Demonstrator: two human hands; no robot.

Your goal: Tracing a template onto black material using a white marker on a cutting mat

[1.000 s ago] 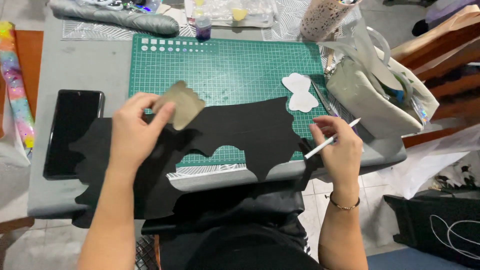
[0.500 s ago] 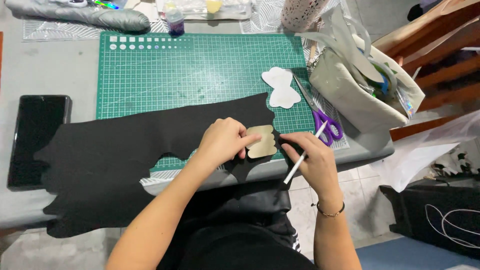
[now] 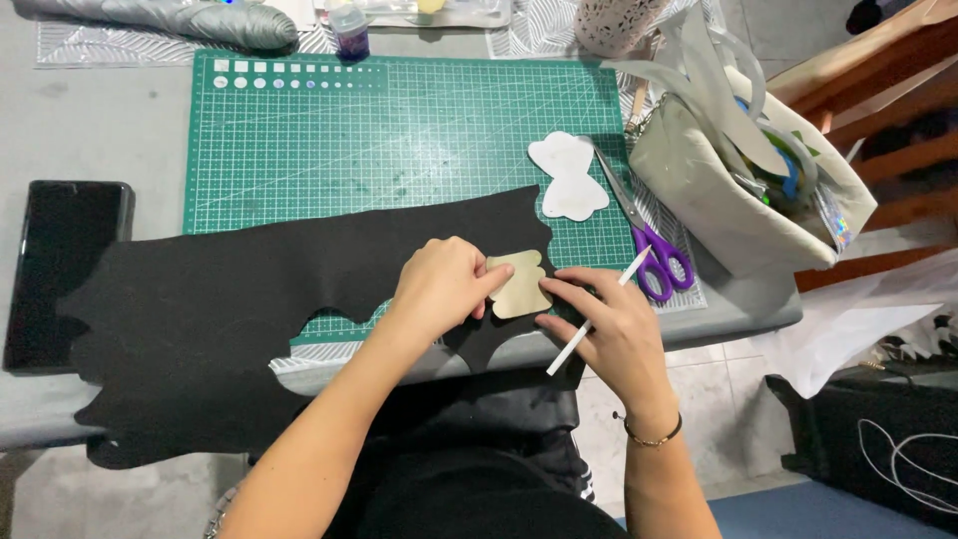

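Black felt lies across the green mat. The left hand pins a tan template flat on it so it cannot slip; at 3 o'clock, the right hand grips a white pencil, fingertips steadying the template's edge.

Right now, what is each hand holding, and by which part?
The right hand holds a thin white marking pencil around its middle. The left hand presses the tan scalloped cardboard template by its left edge.
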